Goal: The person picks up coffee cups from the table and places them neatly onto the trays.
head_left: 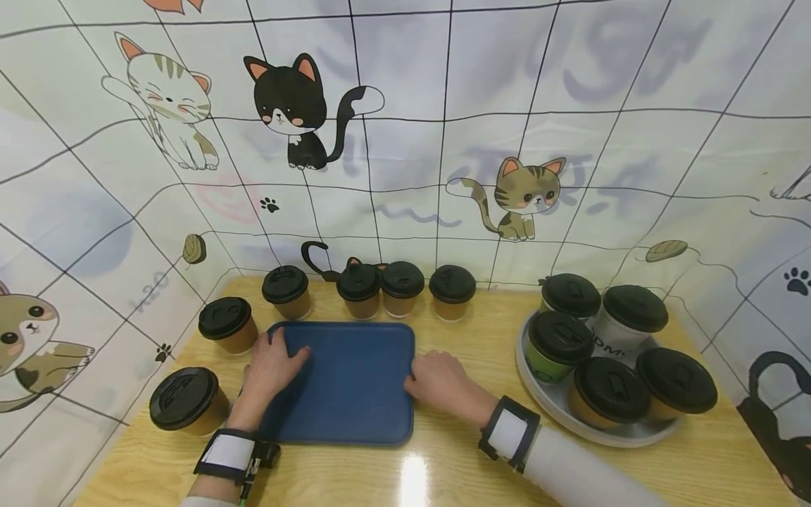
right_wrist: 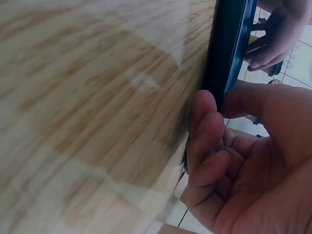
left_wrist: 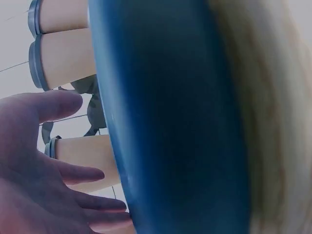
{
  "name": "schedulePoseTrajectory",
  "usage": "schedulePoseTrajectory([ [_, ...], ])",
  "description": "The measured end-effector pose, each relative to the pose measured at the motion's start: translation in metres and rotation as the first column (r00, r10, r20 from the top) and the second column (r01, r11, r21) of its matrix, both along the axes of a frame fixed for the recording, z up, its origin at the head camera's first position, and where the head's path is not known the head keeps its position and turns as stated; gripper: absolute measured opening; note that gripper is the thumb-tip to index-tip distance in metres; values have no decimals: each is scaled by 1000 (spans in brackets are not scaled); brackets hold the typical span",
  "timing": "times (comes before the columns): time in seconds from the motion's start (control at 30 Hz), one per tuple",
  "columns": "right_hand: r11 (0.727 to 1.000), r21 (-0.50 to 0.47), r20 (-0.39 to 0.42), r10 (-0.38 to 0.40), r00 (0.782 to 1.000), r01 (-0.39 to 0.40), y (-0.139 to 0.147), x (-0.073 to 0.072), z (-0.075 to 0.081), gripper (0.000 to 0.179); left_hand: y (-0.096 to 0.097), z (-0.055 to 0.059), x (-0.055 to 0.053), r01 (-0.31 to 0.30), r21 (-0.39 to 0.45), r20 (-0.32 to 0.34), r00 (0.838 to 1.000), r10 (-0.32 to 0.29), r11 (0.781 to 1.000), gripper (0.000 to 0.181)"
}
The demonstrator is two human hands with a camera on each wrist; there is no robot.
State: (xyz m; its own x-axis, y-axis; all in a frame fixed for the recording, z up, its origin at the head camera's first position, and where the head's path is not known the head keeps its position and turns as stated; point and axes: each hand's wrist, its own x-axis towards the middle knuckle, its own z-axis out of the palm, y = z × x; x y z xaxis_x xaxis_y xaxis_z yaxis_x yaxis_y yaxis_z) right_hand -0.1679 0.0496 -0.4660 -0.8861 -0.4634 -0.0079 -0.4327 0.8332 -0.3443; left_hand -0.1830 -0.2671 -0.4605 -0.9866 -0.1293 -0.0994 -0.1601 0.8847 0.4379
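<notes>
The blue tray lies on the surface between both hands, its long axis hard to judge at this slant; the right hand pinches its right edge between thumb and curled fingers, while the left hand, fingers spread, sits at the left edge, so neither hand is clearly nearer

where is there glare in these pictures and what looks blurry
Head view: one bright glare patch on the wooden table, near the bottom edge; left wrist view: the blue tray and the wood beside it are heavily blurred, the paper cups clearer; right wrist view: pale reflections on the wood, right fingers fairly clear.
</notes>
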Motion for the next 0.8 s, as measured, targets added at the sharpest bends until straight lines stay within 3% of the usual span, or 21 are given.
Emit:
schedulePoseTrajectory([
  [0.2,999,16,22,-45,999,45,19,7,5,46,3,6,0,108,93,-11,994,-108,990,79],
  [0.33,996,32,-21,-82,996,82,35,15,8,46,11,12,2,156,161,13,987,-160,975,80],
  [0.53,988,76,-81,-125,989,131,57,28,8,46,24,20,8,179,206,33,981,-190,962,82],
  [0.8,983,101,-151,-140,978,157,80,36,8,46,33,20,13,185,240,38,979,-200,953,78],
])
